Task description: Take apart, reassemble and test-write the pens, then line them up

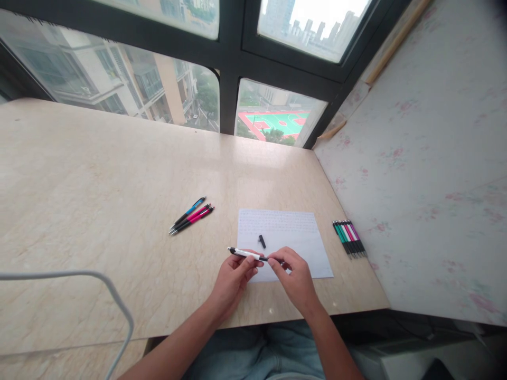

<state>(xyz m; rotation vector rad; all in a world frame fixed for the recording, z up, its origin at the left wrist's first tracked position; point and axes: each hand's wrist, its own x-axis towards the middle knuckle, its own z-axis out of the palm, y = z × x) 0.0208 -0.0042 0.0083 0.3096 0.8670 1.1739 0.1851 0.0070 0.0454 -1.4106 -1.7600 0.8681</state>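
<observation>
A white and black pen (244, 253) is held level between my two hands, just above the near part of a sheet of paper (285, 248). My left hand (236, 272) is closed round its white barrel, thumb on top. With thumb and fingertips my right hand (291, 272) pinches the black end, which is partly hidden by the fingers. On the paper beyond the pen lies a small black piece (262, 241), apart from both hands. Rows of handwriting-like marks cover the far part of the sheet.
Three pens, one blue (194, 208) and two pink (196, 219), lie left of the paper. Several pens in a row (348, 238) lie by the papered wall (428, 184) at right. A pale cable (114, 295) arches at lower left. Windows (225, 68) stand behind the stone-patterned counter (99, 184).
</observation>
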